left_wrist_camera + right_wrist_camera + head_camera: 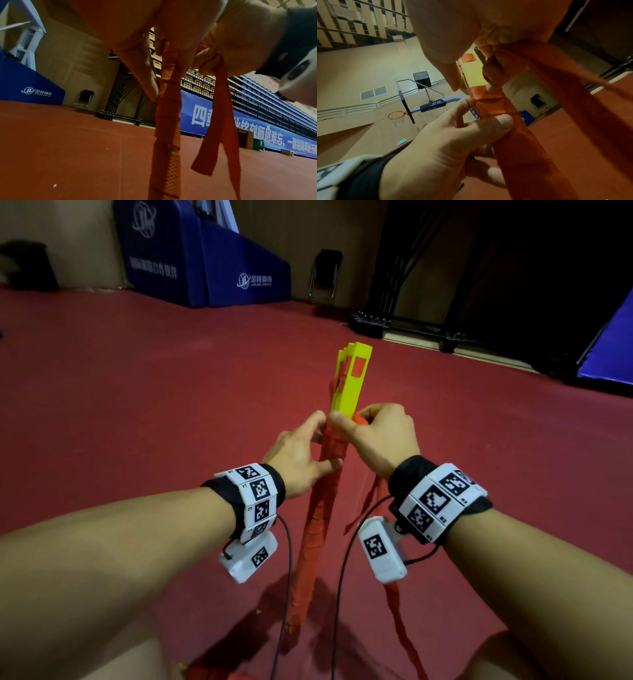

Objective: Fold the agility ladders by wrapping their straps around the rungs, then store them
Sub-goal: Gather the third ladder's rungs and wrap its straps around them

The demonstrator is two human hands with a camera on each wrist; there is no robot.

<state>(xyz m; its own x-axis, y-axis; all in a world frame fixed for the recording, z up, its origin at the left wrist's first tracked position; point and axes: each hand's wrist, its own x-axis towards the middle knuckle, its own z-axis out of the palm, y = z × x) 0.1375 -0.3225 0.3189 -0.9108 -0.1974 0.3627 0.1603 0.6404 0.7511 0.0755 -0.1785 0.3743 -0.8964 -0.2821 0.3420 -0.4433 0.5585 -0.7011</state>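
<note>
A bundle of yellow ladder rungs (349, 378) stands upright in front of me, its lower length wound in orange strap (315, 529). My left hand (301, 457) grips the wrapped part of the bundle, thumb on the near side. My right hand (380, 436) holds the loose orange strap (373, 494) in a fist against the bundle's right side. In the left wrist view the wrapped bundle (169, 121) hangs down the middle and the free strap (221, 115) dangles from the right fist. In the right wrist view the yellow rungs (472, 73) show above the wrap.
Red sports floor (137, 405) lies all around. Blue padded blocks (205, 261) and a folding chair (325, 275) stand by the far wall, with a black rack base (407, 326) to the right. More orange strap (404, 621) trails to the floor by my legs.
</note>
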